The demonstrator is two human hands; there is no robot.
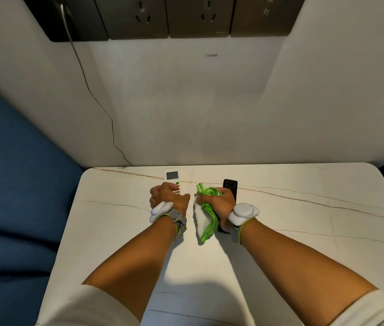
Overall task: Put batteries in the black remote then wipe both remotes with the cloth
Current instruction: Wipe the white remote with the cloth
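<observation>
A white remote (172, 176) with a grey screen lies on the white marble table (304, 220) near its far edge. My left hand (168, 196) grips its lower half. To the right lies the black remote (230, 185), its near part hidden under my right hand (222, 202). That hand is closed on a green and white cloth (206, 211), bunched between the two remotes and hanging toward me. No batteries are visible.
A blue sofa (14, 184) borders the table on the left. Behind the table rises a white wall with a dark socket panel (153, 17) and a thin black cable (92, 90) running down.
</observation>
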